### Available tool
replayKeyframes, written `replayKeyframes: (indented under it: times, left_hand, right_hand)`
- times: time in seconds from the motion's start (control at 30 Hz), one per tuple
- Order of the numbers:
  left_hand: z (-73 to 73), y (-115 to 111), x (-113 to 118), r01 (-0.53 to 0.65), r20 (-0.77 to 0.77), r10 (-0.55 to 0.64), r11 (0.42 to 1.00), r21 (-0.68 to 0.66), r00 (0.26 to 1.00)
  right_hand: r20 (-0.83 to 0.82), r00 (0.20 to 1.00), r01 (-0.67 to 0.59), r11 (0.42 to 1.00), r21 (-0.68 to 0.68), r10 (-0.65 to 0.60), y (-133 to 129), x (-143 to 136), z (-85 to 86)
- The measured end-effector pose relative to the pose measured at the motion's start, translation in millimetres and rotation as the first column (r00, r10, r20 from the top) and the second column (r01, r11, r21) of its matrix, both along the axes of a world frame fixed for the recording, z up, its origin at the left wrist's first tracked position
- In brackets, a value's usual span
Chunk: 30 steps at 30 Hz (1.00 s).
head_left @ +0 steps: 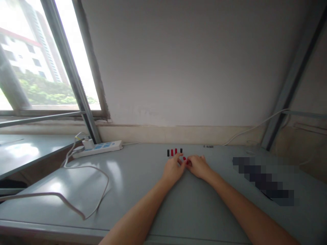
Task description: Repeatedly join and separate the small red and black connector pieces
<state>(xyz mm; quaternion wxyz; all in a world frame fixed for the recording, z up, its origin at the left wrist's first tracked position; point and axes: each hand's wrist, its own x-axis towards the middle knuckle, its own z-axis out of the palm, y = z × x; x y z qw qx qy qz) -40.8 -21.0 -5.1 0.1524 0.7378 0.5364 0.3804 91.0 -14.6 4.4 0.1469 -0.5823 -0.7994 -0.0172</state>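
Note:
Both hands rest over the grey table, close together beside a short row of small cylinders. My left hand has its fingers bent near a small red piece; whether it touches that piece is hard to tell. The fingers of my right hand are pinched together at a small red piece, partly covered by the fingertips. Beyond the hands stand a black cylinder, two red cylinders and another black cylinder, all upright.
A white power strip lies at the table's back left, its cable looping toward the front. Small dark items lie near the wall. A blurred dark object is on the right. Metal posts rise at both sides.

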Motion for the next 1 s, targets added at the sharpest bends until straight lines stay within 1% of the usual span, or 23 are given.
replayKeyframes:
  times: [0.1, 0.27, 0.43, 0.6, 0.67, 0.77, 0.83, 0.93, 1.0]
  left_hand:
    - [0.4, 1, -1, 0.035, -0.029, -0.035, 0.999, -0.007, 0.999]
    - [-0.5, 3, 0, 0.035, 0.031, -0.036, 0.999, 0.037, 0.999]
    - [2.4, 1, 0, -0.045, 0.141, 0.037, 0.998, 0.052, 0.989]
    - [6.8, 3, -2, -0.112, 0.269, 0.090, 0.992, 0.065, 0.959]
    - [6.3, 4, -4, -0.123, 0.287, 0.101, 0.991, 0.061, 0.953]
    - [3.7, 5, -4, -0.094, 0.215, 0.083, 0.995, 0.041, 0.973]
    - [1.8, 4, -3, -0.068, 0.132, 0.063, 0.997, 0.030, 0.989]
    - [0.3, 2, -2, -0.020, 0.019, 0.020, 1.000, 0.019, 1.000]
    - [0.0, 1, -2, 0.007, -0.029, -0.007, 1.000, 0.006, 1.000]
  right_hand:
    - [0.056, 0.998, -0.039, 0.999, 0.023, 0.038, -4, 0, 4.1]
    - [0.103, 0.994, -0.043, 0.999, 0.026, 0.040, -8, 0, 11.1]
    - [0.082, 0.996, -0.043, 0.998, 0.037, 0.040, -9, 0, 12.7]
    - [0.036, 0.999, -0.006, 0.998, 0.055, 0.004, -6, 6, 11.8]
    - [0.008, 1.000, 0.006, 0.999, 0.054, -0.006, -4, 8, 12.6]
    - [-0.086, 0.996, -0.025, 0.998, 0.049, 0.029, -1, 11, 12.7]
    - [-0.167, 0.981, -0.087, 0.995, 0.055, 0.095, 1, 12, 10.6]
    - [-0.271, 0.939, -0.202, 0.977, 0.063, 0.211, 5, 12, 5.1]
    - [-0.324, 0.910, -0.258, 0.965, 0.043, 0.258, 6, 11, 2.1]
